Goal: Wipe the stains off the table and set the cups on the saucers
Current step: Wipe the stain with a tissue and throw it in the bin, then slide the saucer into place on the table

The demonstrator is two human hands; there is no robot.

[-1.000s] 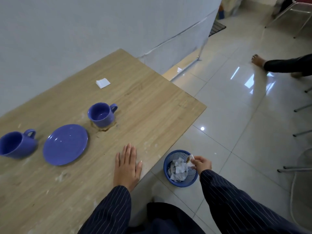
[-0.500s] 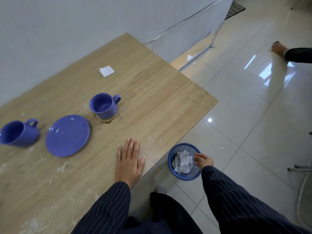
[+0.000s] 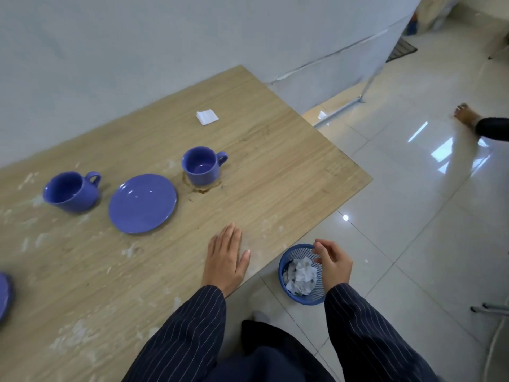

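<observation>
— While my left hand (image 3: 225, 261) is lying flat and spread on the wooden table (image 3: 275, 161), near its front edge and grasping nothing, what are you listing?

— Item one: my right hand (image 3: 334, 264), hovering over the blue basket (image 3: 301, 297) on the floor, fingers loosely curled, nothing between them. Crumpled tissues (image 3: 300, 275) are sitting inside the basket.

— And the crockery?

— Item two: near cup (image 3: 202, 166), upright, handle pointing right, standing in a brown stain (image 3: 205, 189) directly on the table, just beside the saucer (image 3: 142, 203). Item three: far-left cup (image 3: 72, 192), tilting, also off the saucer. Item four: a second saucer (image 3: 5, 295), only its edge showing at the left border.

— Anything else?

— A folded white tissue (image 3: 207, 117) is lying further back, well apart from the cups.
</observation>
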